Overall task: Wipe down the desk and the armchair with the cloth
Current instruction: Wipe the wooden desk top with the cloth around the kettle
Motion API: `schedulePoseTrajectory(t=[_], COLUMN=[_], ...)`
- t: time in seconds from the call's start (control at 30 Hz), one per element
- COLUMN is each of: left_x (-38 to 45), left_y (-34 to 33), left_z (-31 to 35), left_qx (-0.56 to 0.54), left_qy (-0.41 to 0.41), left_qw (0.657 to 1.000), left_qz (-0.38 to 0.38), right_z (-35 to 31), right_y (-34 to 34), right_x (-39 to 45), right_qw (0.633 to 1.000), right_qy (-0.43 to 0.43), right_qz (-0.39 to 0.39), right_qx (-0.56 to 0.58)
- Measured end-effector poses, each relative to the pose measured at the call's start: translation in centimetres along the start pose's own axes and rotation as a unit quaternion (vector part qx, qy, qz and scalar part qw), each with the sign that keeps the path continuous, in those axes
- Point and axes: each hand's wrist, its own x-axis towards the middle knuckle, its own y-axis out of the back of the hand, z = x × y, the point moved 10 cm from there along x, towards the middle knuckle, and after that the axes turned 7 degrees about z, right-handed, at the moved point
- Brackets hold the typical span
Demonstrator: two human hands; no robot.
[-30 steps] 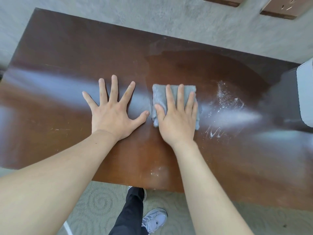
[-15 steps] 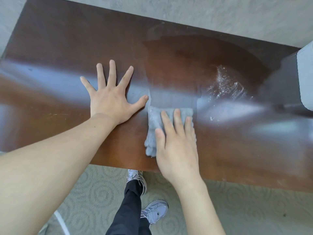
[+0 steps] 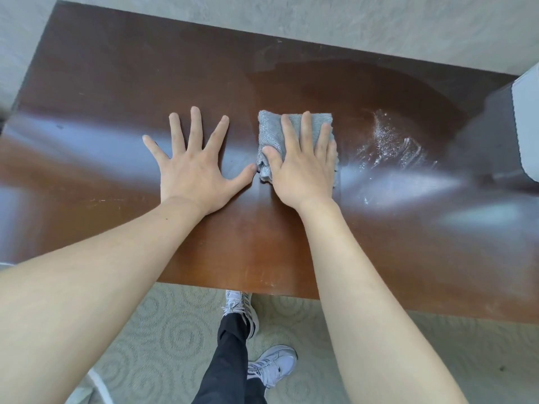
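Note:
A glossy dark brown desk (image 3: 116, 83) fills the view. A folded grey cloth (image 3: 269, 131) lies on its middle, pressed flat under my right hand (image 3: 303, 164), whose fingers spread over it. My left hand (image 3: 194, 167) rests palm down on the bare wood just left of the cloth, fingers wide apart, thumb tip almost touching the cloth. A patch of white powdery smears (image 3: 390, 147) lies on the desk to the right of the cloth. No armchair is in view.
A white object (image 3: 528, 126) stands at the desk's right edge. A grey wall (image 3: 320, 21) runs behind the desk. Below the near edge are patterned carpet (image 3: 175, 336), my dark trouser leg and white sneakers (image 3: 271, 365).
My right hand pulled the cloth toward the near edge, then pushed it back out to the desk's middle. My left hand stayed planted.

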Motion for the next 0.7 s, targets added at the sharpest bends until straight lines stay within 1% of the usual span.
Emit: schedulePoseTrajectory(t=[0.07, 0.13, 0.27, 0.33, 0.4, 0.47, 0.53, 0.7], left_x=[0.2, 0.2, 0.0, -0.1, -0.1, 0.1, 0.1, 0.2], left_y=[0.0, 0.0, 0.0, 0.0, 0.1, 0.0, -0.1, -0.1], left_z=[0.0, 0.0, -0.1, 0.0, 0.1, 0.2, 0.2, 0.1], left_qx=[-0.001, 0.001, 0.000, 0.000, 0.004, 0.005, 0.007, 0.006], left_qy=[-0.001, -0.004, -0.004, -0.005, -0.007, -0.009, -0.011, -0.010], left_qw=[1.000, 1.000, 1.000, 1.000, 1.000, 1.000, 1.000, 1.000], left_qz=[0.003, 0.003, 0.006, 0.008, 0.009, 0.007, 0.006, 0.009], right_z=[-0.1, 0.1, 0.9, 0.9, 0.7, 0.7, 0.5, 1.5], right_y=[0.3, 0.4, -0.4, -0.9, -1.5, -1.8, -1.4, 0.8], right_x=[0.1, -1.6, -10.0, -14.9, -17.6, -16.8, -13.8, -0.9], right_qw=[1.000, 1.000, 0.999, 0.999, 1.000, 0.999, 0.999, 0.998], right_qy=[0.007, 0.009, -0.011, -0.016, -0.006, 0.003, 0.009, -0.029], right_qz=[0.011, 0.022, 0.028, 0.026, 0.019, 0.018, 0.024, 0.055], right_qx=[0.002, 0.008, 0.028, 0.015, -0.011, -0.026, -0.031, -0.029])
